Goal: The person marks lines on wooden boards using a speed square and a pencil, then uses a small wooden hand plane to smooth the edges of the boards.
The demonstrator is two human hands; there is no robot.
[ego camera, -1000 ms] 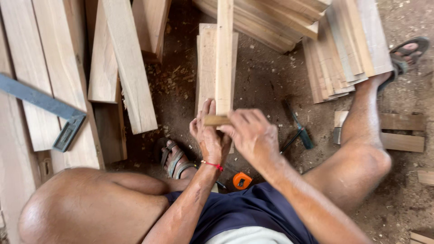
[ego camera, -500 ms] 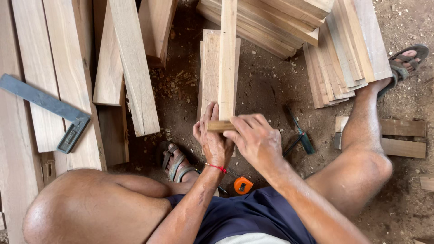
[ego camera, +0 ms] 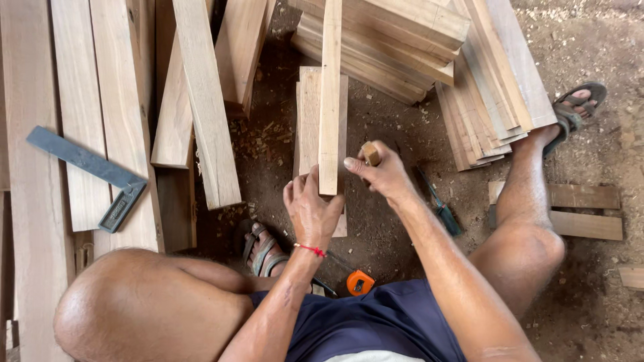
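Observation:
A long narrow wooden strip (ego camera: 330,94) runs away from me over a short flat board (ego camera: 308,114) on the dirt floor. My left hand (ego camera: 310,211), with a red thread at the wrist, grips the strip's near end from the left. My right hand (ego camera: 382,173) is just right of the strip and pinches a small wooden block (ego camera: 370,153) between thumb and fingers, held off the strip's side. My bare knees and sandalled feet frame the spot.
A metal try square (ego camera: 90,173) lies on planks (ego camera: 201,100) at the left. Stacked boards (ego camera: 429,47) fill the top and right. A green-handled tool (ego camera: 439,206) and an orange tape measure (ego camera: 359,283) lie on the sawdust floor. Short offcuts (ego camera: 577,211) sit at right.
The small block was held across the strip's near end by both hands. Now my right hand has lifted it away to the right, and my left hand alone holds the strip.

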